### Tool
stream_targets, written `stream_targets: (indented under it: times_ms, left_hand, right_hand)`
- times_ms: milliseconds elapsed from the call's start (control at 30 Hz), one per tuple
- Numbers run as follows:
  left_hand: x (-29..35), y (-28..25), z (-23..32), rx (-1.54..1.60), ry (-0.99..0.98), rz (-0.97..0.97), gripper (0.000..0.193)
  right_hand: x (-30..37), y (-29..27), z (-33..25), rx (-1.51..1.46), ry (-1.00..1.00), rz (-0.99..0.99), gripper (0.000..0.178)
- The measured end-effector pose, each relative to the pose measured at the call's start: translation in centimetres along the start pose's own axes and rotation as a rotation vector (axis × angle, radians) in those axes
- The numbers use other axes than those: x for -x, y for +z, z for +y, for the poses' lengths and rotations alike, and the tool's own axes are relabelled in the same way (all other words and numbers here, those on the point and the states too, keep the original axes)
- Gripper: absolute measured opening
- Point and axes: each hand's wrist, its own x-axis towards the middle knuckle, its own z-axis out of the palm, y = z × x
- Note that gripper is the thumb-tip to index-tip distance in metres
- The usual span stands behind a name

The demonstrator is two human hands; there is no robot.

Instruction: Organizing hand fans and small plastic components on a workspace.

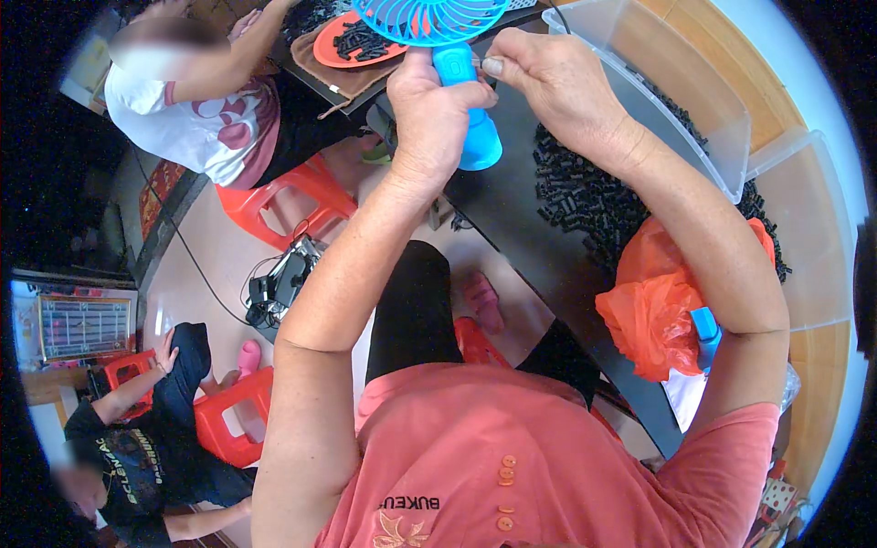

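A light-blue handheld fan (482,144) is held up over the dark table, its round slatted head at the top edge of the view and its handle pointing down toward me. My left hand (431,110) is closed around the handle, with the thumb across its front. Beside the handle, my right hand (562,87) pinches thumb and finger together close to the left thumb. Whatever sits in that pinch is too small to make out.
Small black tube-like pieces (575,192) lie heaped on the table (512,215) at right, by clear plastic bins (685,100). A red plastic bag (644,306) holds a blue item. An orange tray (324,50) carries more black pieces. Two people sit at left near red stools (239,205).
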Motion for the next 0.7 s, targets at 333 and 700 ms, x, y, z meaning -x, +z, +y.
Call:
stream_targets:
  times_ms: [333, 700]
  left_hand:
    - [-0.5, 0.1, -0.3, -0.158, -0.010, -0.115, 0.044]
    - [-0.5, 0.5, -0.7, -0.299, 0.114, -0.053, 0.045]
  right_hand:
    - [0.8, 1.4, 0.9, 0.089, -0.015, 0.068, 0.024]
    - [0.5, 2.3, 0.8, -0.003, -0.013, 0.179, 0.020]
